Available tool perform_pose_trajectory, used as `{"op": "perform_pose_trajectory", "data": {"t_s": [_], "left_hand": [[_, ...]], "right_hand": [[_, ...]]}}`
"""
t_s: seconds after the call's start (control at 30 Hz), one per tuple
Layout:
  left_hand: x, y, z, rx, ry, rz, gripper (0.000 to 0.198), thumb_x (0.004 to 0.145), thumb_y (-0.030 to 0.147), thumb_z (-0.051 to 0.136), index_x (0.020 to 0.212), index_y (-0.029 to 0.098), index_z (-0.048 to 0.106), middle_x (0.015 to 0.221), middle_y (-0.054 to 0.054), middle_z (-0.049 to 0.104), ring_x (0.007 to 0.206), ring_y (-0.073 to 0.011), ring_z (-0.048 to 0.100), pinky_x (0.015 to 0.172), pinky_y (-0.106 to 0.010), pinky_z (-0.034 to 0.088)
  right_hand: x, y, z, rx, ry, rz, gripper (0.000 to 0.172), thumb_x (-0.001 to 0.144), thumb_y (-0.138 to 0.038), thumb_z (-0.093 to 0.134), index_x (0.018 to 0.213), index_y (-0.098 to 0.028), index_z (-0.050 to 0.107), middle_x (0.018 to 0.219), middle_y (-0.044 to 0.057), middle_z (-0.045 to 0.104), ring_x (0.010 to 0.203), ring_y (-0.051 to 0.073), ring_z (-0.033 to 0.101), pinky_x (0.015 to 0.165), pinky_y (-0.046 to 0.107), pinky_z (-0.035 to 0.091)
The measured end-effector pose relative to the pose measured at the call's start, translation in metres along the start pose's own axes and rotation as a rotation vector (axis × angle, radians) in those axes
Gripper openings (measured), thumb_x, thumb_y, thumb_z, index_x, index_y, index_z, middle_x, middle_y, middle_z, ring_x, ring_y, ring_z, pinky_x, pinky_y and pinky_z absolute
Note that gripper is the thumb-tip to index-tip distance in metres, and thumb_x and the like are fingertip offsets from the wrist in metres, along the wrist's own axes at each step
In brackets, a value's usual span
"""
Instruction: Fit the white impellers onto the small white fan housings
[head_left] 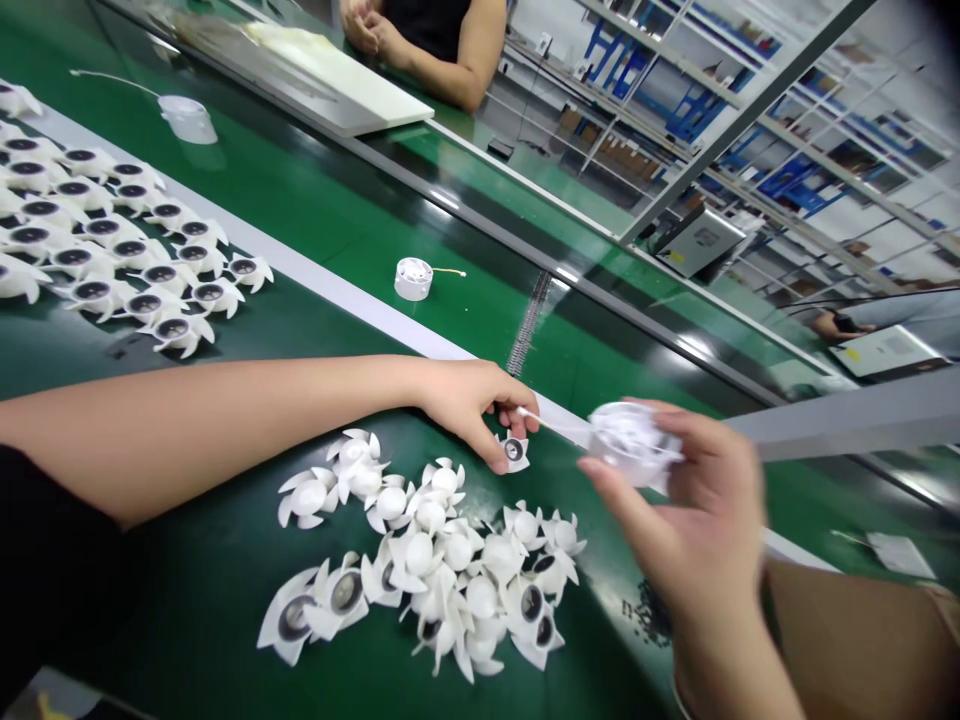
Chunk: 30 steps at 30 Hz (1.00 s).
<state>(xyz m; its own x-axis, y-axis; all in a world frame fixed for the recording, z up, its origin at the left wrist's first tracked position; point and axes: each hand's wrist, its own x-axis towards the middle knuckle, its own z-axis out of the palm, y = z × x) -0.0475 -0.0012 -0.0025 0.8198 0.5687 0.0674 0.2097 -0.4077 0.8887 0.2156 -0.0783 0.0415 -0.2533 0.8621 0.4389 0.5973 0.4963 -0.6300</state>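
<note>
1. Just beyond the pile of white fan impellers (420, 555), the right hand (697, 520) closes around a white motor housing (628, 445), its white lead (555, 425) running left.
2. Left of that, the left hand (465, 405) pinches the lead, a fingertip touching a small impeller (514, 452).
3. Farther beyond the pile, rows of impellers (97, 240) and a second housing (413, 278) sit on the green belt (195, 620).

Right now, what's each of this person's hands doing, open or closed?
Left hand: closed to a pinch on a small white fan.
Right hand: curled, holding a round white plastic housing.
</note>
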Motion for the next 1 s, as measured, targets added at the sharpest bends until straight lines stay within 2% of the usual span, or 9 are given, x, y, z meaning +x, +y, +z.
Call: {"op": "perform_pose_trajectory", "data": {"t_s": [0.1,0.2,0.27,0.37,0.47,0.53,0.77,0.9,1.0], "left_hand": [[0.001,-0.001,-0.002,-0.113,0.026,-0.049,0.041,0.075,0.036,0.078,0.110,0.019,0.065,0.103,-0.004,0.073,0.096,-0.0162,0.067,0.082,-0.028,0.048],[0.003,-0.005,-0.004,-0.236,0.100,-0.086,0.033,0.080,0.033,0.073,0.106,0.015,0.065,0.095,-0.004,0.071,0.085,-0.0133,0.065,0.075,-0.026,0.048],[0.004,-0.008,-0.006,-0.239,0.145,-0.087,0.031,0.082,0.035,0.071,0.105,0.015,0.066,0.087,-0.002,0.069,0.078,-0.0114,0.062,0.070,-0.024,0.046],[0.005,-0.009,-0.007,-0.213,0.180,-0.065,0.031,0.083,0.040,0.070,0.101,0.015,0.068,0.082,-0.001,0.067,0.074,-0.0107,0.059,0.067,-0.024,0.044],[0.004,-0.007,-0.005,-0.231,0.156,-0.056,0.029,0.080,0.040,0.074,0.096,0.016,0.070,0.085,-0.002,0.069,0.077,-0.0117,0.061,0.070,-0.024,0.046],[0.005,-0.005,-0.006,-0.226,0.121,-0.088,0.030,0.075,0.039,0.079,0.094,0.016,0.071,0.083,-0.002,0.070,0.077,-0.0125,0.062,0.069,-0.023,0.047],[0.006,0.003,-0.016,-0.106,-0.017,-0.182,0.026,0.076,0.039,0.077,0.091,0.018,0.073,0.083,-0.001,0.073,0.075,-0.0130,0.064,0.067,-0.023,0.046],[0.004,0.008,-0.013,-0.026,0.001,-0.205,0.024,0.079,0.037,0.073,0.092,0.017,0.073,0.083,-0.001,0.073,0.075,-0.0127,0.063,0.065,-0.022,0.045],[0.000,0.009,-0.012,0.023,0.013,-0.216,0.028,0.078,0.042,0.073,0.091,0.018,0.072,0.081,0.000,0.071,0.073,-0.0123,0.061,0.062,-0.021,0.043]], "right_hand": [[0.006,0.004,0.032,0.237,-0.078,0.095,0.031,0.086,-0.033,0.068,0.112,-0.026,0.054,0.116,0.010,0.060,0.104,0.023,0.063,0.087,0.039,0.055],[0.004,0.007,0.040,0.340,-0.142,0.139,0.016,0.089,-0.028,0.063,0.103,-0.025,0.055,0.108,0.007,0.058,0.095,0.019,0.063,0.080,0.033,0.056],[0.003,0.007,0.038,0.325,-0.175,0.098,0.016,0.086,-0.025,0.067,0.098,-0.025,0.057,0.111,0.008,0.059,0.099,0.020,0.063,0.081,0.034,0.057],[0.002,0.004,0.034,0.159,-0.236,-0.036,0.017,0.082,-0.023,0.072,0.096,-0.025,0.062,0.118,0.008,0.063,0.108,0.023,0.064,0.089,0.039,0.056],[0.004,0.002,0.035,-0.067,-0.278,-0.218,0.014,0.084,-0.022,0.072,0.097,-0.026,0.069,0.120,0.007,0.067,0.108,0.024,0.066,0.092,0.041,0.056],[0.004,0.001,0.037,-0.147,-0.291,-0.284,0.014,0.087,-0.021,0.069,0.099,-0.026,0.073,0.119,0.007,0.069,0.107,0.024,0.067,0.090,0.040,0.057],[-0.003,-0.008,0.049,-0.202,-0.256,-0.224,0.017,0.088,-0.018,0.064,0.100,-0.024,0.074,0.114,0.009,0.070,0.102,0.023,0.069,0.082,0.037,0.060],[-0.001,-0.006,0.049,-0.107,-0.292,-0.142,0.013,0.085,-0.019,0.069,0.095,-0.025,0.075,0.109,0.007,0.069,0.097,0.021,0.069,0.082,0.036,0.059],[0.002,-0.003,0.043,-0.075,-0.349,-0.143,0.014,0.085,-0.020,0.068,0.096,-0.025,0.074,0.110,0.007,0.067,0.098,0.020,0.068,0.083,0.035,0.057]]}}
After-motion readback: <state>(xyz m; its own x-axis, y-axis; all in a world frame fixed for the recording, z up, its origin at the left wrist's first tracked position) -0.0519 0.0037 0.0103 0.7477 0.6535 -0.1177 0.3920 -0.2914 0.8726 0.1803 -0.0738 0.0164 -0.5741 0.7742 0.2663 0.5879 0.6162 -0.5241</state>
